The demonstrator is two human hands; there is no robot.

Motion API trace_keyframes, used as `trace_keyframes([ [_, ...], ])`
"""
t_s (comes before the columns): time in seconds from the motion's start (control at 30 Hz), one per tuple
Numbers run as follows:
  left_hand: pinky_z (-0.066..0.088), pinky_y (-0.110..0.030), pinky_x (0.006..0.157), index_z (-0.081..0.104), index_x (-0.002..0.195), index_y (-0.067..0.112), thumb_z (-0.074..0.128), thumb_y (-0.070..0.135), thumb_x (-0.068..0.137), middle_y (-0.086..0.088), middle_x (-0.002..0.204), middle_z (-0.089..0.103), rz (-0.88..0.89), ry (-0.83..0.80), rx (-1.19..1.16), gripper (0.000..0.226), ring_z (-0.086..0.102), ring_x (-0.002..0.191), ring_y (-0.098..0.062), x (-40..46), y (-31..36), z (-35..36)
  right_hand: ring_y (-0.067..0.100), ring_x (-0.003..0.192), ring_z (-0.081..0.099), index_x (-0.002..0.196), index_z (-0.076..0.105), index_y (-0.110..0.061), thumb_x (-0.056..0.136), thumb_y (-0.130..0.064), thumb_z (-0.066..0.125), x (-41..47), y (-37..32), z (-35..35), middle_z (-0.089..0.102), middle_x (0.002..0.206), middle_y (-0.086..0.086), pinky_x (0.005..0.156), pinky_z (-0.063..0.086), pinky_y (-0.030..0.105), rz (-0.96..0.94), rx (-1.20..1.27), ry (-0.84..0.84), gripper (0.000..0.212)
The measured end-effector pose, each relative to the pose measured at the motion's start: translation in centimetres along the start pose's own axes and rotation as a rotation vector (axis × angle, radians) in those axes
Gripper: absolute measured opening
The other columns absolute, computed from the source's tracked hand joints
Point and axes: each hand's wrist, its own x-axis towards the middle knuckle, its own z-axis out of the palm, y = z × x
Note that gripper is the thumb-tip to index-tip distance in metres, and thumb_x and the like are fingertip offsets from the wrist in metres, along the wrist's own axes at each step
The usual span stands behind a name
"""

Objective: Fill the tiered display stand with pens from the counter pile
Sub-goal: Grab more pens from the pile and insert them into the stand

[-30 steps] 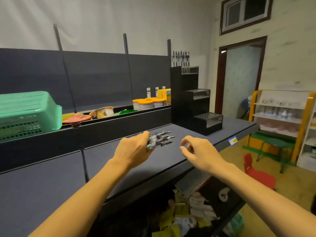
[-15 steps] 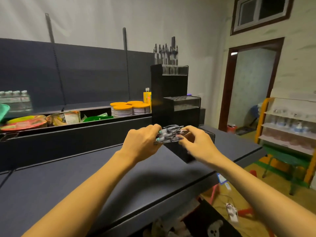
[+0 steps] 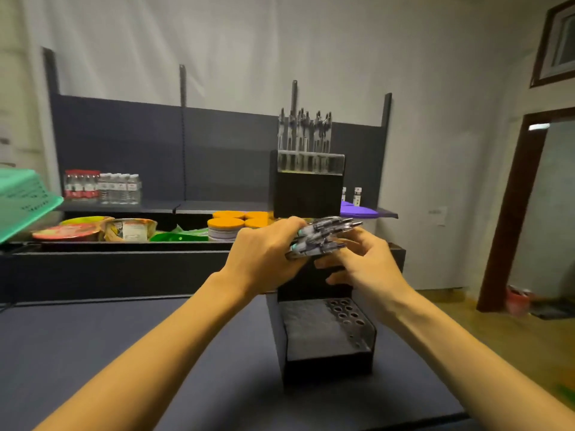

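We see the left hand (image 3: 264, 255) gripping a bundle of pens (image 3: 320, 239), its fingers curled round the barrels so the pens lie roughly level, tips pointing right. The right hand (image 3: 362, 265) meets the bundle from the right, its fingers (image 3: 331, 262) narrow and pinching at the pens' tip ends; we cannot tell how many pens it holds. Both hands hover above the black tiered display stand (image 3: 323, 340), which sits on the dark tabletop (image 3: 124, 343). The stand's lowest tier shows a grid of round holes (image 3: 345, 312), none of them filled that we can make out. The top tier, behind the hands, already carries a row of upright pens (image 3: 305, 132). Behind the tabletop we note orange-lidded tubs (image 3: 225, 227), a green basket (image 3: 21, 203) at the left edge, and small bottles (image 3: 102, 188) on the back shelf.
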Motion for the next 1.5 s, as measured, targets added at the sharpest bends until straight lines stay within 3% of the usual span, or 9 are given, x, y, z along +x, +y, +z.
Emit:
trace_keyframes([
  [0.23, 0.049, -0.034, 0.040, 0.062, 0.097, 0.009, 0.058, 0.040, 0.084, -0.003, 0.080, 0.070, -0.046, -0.070, 0.108, 0.033, 0.062, 0.057, -0.020, 3.8, -1.0, 1.7, 0.019, 0.078, 0.072, 0.103, 0.059, -0.020, 0.098, -0.018, 0.050, 4.7, 0.1, -2.1, 0.074, 0.093, 0.004, 0.048, 0.052, 0.025, -0.043, 0.092, 0.028, 0.010],
  [0.5, 0.033, -0.020, 0.038, 0.060, 0.087, 0.010, 0.050, 0.043, 0.086, 0.000, 0.070, 0.067, -0.083, -0.017, 0.208, 0.034, 0.056, 0.047, -0.018, 6.9, -4.3, 3.4, 0.017, 0.070, 0.071, 0.109, 0.053, -0.012, 0.101, -0.028, 0.046, 11.0, -2.0, -2.9, 0.071, 0.094, 0.007, 0.043, 0.049, 0.023, -0.139, 0.145, 0.093, 0.019],
  [0.7, 0.040, -0.025, 0.038, 0.058, 0.086, 0.012, 0.059, 0.038, 0.083, 0.000, 0.067, 0.067, -0.125, -0.038, 0.202, 0.027, 0.056, 0.046, -0.022, 7.8, -5.7, 5.8, 0.009, 0.071, 0.065, 0.102, 0.053, -0.022, 0.100, -0.033, 0.046, 16.0, -2.5, -3.2, 0.064, 0.085, -0.001, 0.051, 0.054, 0.023, -0.327, 0.047, 0.358, 0.013],
  [0.83, 0.048, -0.032, 0.047, 0.059, 0.097, 0.017, 0.054, 0.047, 0.086, 0.004, 0.074, 0.068, -0.215, -0.153, 0.186, 0.032, 0.060, 0.057, -0.023, 7.8, -6.3, 7.1, 0.011, 0.075, 0.056, 0.103, 0.054, -0.021, 0.100, -0.035, 0.047, 20.0, -2.9, -3.6, 0.058, 0.081, -0.003, 0.062, 0.049, 0.024, -0.420, 0.015, 0.483, 0.016],
  [0.93, 0.044, -0.030, 0.051, 0.050, 0.089, 0.023, 0.056, 0.048, 0.089, 0.009, 0.072, 0.061, -0.256, -0.293, 0.141, 0.025, 0.054, 0.057, -0.015, 7.8, -6.7, 7.4, 0.008, 0.078, 0.057, 0.108, 0.055, -0.018, 0.099, -0.032, 0.048, 22.6, -3.1, -3.7, 0.058, 0.083, -0.006, 0.066, 0.049, 0.019, -0.437, 0.020, 0.488, 0.018],
  [1.1, 0.044, -0.029, 0.053, 0.049, 0.090, 0.029, 0.053, 0.052, 0.089, 0.009, 0.076, 0.062, -0.258, -0.503, 0.085, 0.024, 0.053, 0.061, -0.009, 7.9, -6.7, 7.3, 0.002, 0.070, 0.057, 0.111, 0.055, -0.016, 0.099, -0.029, 0.050, 25.3, -4.4, -3.4, 0.058, 0.080, -0.010, 0.049, 0.039, 0.002, -0.495, -0.135, 0.399, 0.018],
  [1.2, 0.044, -0.028, 0.054, 0.051, 0.093, 0.028, 0.053, 0.052, 0.089, 0.008, 0.080, 0.064, -0.264, -0.538, 0.066, 0.024, 0.055, 0.064, -0.008, 8.1, -6.7, 7.3, 0.005, 0.073, 0.061, 0.106, 0.054, -0.018, 0.099, -0.028, 0.051, 26.2, -4.9, -3.0, 0.063, 0.082, -0.003, 0.054, 0.043, 0.007, -0.526, -0.281, 0.348, 0.013],
  [1.33, 0.039, -0.024, 0.053, 0.050, 0.094, 0.027, 0.053, 0.050, 0.090, 0.007, 0.081, 0.063, -0.247, -0.586, 0.092, 0.023, 0.053, 0.065, -0.009, 8.2, -6.5, 7.2, 0.021, 0.087, 0.066, 0.107, 0.055, -0.018, 0.098, -0.028, 0.052, 27.0, -5.2, -2.1, 0.066, 0.096, 0.007, 0.078, 0.057, 0.036, -0.512, -0.447, 0.241, 0.013],
  [1.5, 0.031, -0.020, 0.049, 0.046, 0.091, 0.030, 0.054, 0.048, 0.090, 0.010, 0.075, 0.055, -0.248, -0.617, 0.088, 0.020, 0.048, 0.062, -0.008, 8.3, -6.4, 7.0, 0.023, 0.092, 0.066, 0.108, 0.061, -0.015, 0.095, -0.031, 0.057, 26.9, -5.2, -1.0, 0.066, 0.103, 0.006, 0.084, 0.056, 0.041, -0.490, -0.530, 0.233, 0.020],
])
